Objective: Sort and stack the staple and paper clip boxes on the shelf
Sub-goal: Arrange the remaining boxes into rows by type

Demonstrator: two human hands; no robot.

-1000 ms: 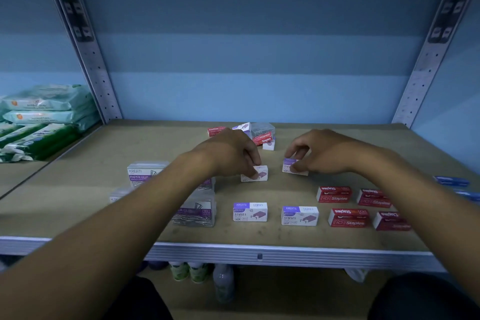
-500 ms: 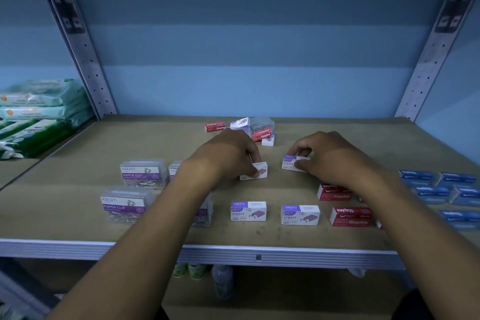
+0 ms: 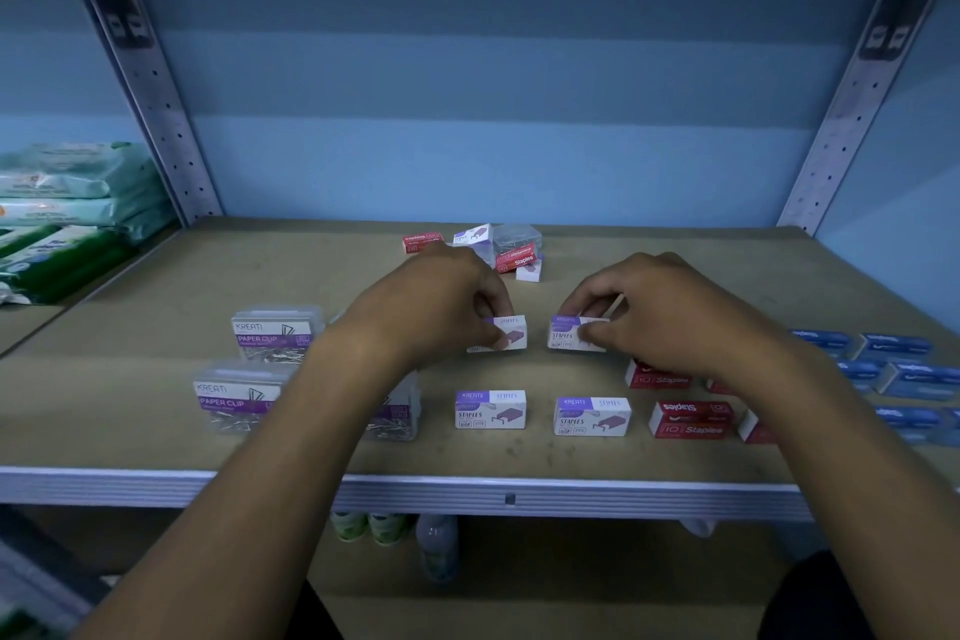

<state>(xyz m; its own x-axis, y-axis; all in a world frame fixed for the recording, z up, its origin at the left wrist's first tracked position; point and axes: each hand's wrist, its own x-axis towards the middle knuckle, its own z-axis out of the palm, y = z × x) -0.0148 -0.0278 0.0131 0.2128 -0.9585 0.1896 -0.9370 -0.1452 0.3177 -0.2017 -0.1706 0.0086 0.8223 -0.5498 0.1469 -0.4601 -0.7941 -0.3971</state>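
Observation:
My left hand [image 3: 441, 307] pinches a white and purple staples box [image 3: 511, 334] standing on the shelf board [image 3: 156, 276]. My right hand [image 3: 660, 312] pinches a second white and purple staples box [image 3: 571, 334] just to its right. In front of them stand two more purple staples boxes [image 3: 490, 410] [image 3: 592, 416]. Clear paper clip boxes [image 3: 272, 334] [image 3: 236, 399] sit at the left, partly behind my left arm. Red staples boxes [image 3: 691, 418] lie at the right, blue boxes [image 3: 893, 348] farther right. A mixed heap of boxes [image 3: 511, 250] sits at the back.
Metal uprights [image 3: 171, 140] [image 3: 841, 140] flank the shelf, with a blue wall behind. Stacked wipe packs [image 3: 67, 187] lie on the neighbouring shelf at the left. Bottles [image 3: 436, 546] stand on the lower shelf under the front edge [image 3: 509, 496].
Both hands have stayed on their two purple staples boxes, which now stand more upright with their fronts showing. The camera has shifted, bringing the blue boxes at the right into view.

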